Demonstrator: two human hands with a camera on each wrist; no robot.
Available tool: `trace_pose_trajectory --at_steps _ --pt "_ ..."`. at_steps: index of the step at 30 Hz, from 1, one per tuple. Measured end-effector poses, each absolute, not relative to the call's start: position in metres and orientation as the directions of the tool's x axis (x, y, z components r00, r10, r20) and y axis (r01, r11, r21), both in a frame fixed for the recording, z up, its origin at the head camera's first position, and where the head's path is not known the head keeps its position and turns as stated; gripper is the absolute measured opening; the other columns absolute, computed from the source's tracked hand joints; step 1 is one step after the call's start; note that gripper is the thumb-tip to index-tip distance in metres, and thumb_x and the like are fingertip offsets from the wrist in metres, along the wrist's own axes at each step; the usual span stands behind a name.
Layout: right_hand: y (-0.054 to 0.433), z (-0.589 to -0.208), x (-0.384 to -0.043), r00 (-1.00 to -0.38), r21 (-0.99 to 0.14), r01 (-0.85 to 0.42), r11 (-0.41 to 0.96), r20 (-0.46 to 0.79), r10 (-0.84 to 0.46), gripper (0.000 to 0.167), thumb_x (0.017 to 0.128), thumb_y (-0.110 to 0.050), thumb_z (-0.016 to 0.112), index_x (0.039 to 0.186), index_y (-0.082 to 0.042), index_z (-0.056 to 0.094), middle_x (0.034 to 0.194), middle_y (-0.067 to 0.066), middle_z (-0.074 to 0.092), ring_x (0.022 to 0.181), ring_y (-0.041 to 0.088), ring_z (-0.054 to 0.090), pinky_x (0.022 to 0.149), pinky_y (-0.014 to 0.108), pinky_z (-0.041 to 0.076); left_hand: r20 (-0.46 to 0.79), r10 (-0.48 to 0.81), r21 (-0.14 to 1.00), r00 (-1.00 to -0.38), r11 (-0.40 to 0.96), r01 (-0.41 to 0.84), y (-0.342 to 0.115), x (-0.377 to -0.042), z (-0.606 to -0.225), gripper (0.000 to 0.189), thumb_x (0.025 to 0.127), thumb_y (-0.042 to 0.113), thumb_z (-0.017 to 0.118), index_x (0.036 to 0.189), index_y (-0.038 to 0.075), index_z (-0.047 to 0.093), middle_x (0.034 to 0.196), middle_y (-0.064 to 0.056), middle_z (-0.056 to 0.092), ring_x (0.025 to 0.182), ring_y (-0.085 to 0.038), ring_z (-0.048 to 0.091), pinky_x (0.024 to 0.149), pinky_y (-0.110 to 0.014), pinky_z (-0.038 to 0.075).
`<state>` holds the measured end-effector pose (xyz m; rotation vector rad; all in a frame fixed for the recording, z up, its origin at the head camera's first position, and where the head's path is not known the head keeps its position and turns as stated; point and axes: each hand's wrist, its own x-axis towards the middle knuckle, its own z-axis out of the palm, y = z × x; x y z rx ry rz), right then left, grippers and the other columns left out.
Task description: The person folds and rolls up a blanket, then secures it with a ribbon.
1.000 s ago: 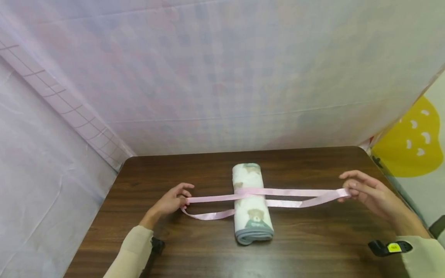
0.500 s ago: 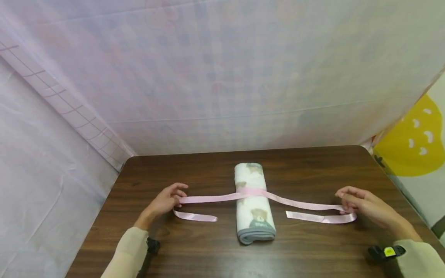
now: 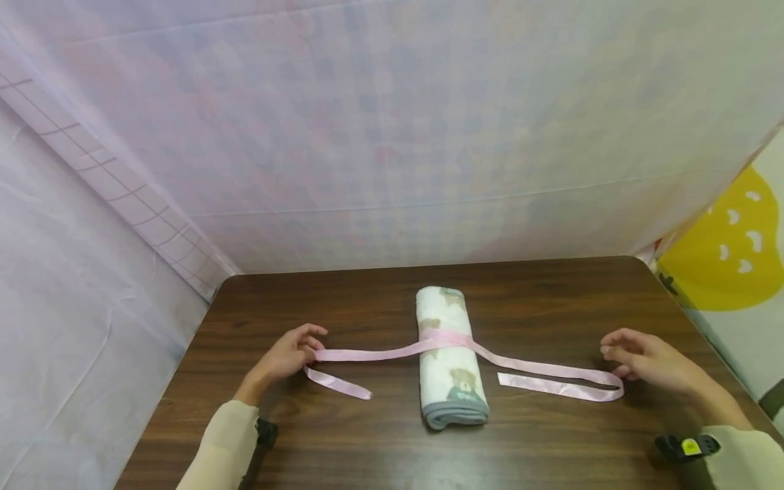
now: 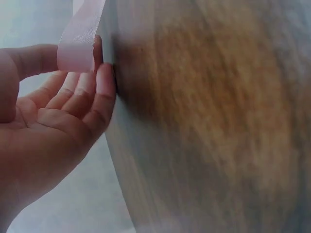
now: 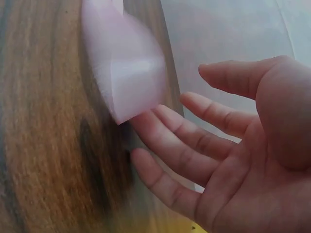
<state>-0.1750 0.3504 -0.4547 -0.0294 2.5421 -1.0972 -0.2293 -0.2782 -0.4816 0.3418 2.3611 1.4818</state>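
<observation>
A white rolled towel (image 3: pixel 442 366) with a bear print and a grey-green border lies on the table, its long side pointing away from me. Across its middle runs a pink satin ribbon (image 3: pixel 375 355), crossed over the top. My left hand (image 3: pixel 289 354) pinches the ribbon's left tail between thumb and finger, and the loose end trails back toward the towel. To the right, the other tail folds back in a loop on the tabletop. My right hand (image 3: pixel 652 361) is beside that fold, thumb and fingers apart; in the right wrist view the ribbon (image 5: pixel 133 80) meets its fingertips.
The dark wooden table (image 3: pixel 343 442) has rounded far corners. A pale checked curtain (image 3: pixel 392 136) hangs behind it, and a white sheet (image 3: pixel 73 306) covers the left side. A yellow printed shape (image 3: pixel 729 245) shows on the wall at right.
The ribbon tails went from being pulled straight to lying slack, their ends dropping free of the towel's sides. My right hand let go of its tail. My left hand shifted slightly left.
</observation>
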Motion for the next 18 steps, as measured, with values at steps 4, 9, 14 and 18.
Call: trace_pose_trajectory --at_steps 4,9,14,18 --pt "0.34 -0.455 -0.177 -0.957 -0.646 0.023 0.763 -0.236 -0.17 0.028 0.101 -0.023 0.057 0.115 0.002 0.059 0.106 0.015 0.068 0.083 0.013 0.063 0.067 0.028 0.05 -0.113 0.398 0.882 -0.91 0.462 0.092 -0.275 -0.23 -0.481 0.044 0.083 -0.012 0.058 0.126 -0.01 0.053 0.097 -0.024 0.064 0.081 -0.023 0.061 0.062 -0.024 0.047" --pt "0.317 -0.451 -0.184 -0.969 -0.591 -0.137 0.795 -0.088 -0.232 0.017 0.099 -0.021 0.061 0.106 -0.007 0.066 0.1 0.005 0.069 0.089 0.007 0.059 0.073 0.028 0.049 -0.067 0.432 0.835 -0.899 0.518 0.187 -0.263 -0.232 -0.479 0.038 0.083 -0.008 0.063 0.121 -0.007 0.058 0.098 -0.02 0.066 0.088 -0.023 0.063 0.071 -0.026 0.048" --pt "0.288 -0.45 -0.195 -0.948 -0.644 -0.234 0.728 -0.013 -0.317 0.013 0.098 -0.017 0.062 0.104 -0.007 0.067 0.098 0.005 0.07 0.086 0.004 0.06 0.071 0.025 0.05 -0.078 0.47 0.804 -0.879 0.551 0.223 -0.238 -0.23 -0.471 0.032 0.088 -0.001 0.063 0.12 -0.003 0.06 0.101 -0.017 0.067 0.091 -0.023 0.063 0.075 -0.031 0.049" --pt "0.261 -0.452 -0.205 -0.929 -0.68 -0.29 0.673 0.03 -0.37 0.01 0.097 -0.013 0.063 0.102 -0.006 0.068 0.095 0.006 0.069 0.085 0.004 0.06 0.071 0.025 0.05 -0.047 0.506 0.798 -0.861 0.537 0.272 -0.214 -0.23 -0.465 0.029 0.092 0.001 0.061 0.121 -0.002 0.06 0.111 -0.019 0.067 0.101 -0.029 0.064 0.086 -0.041 0.052"
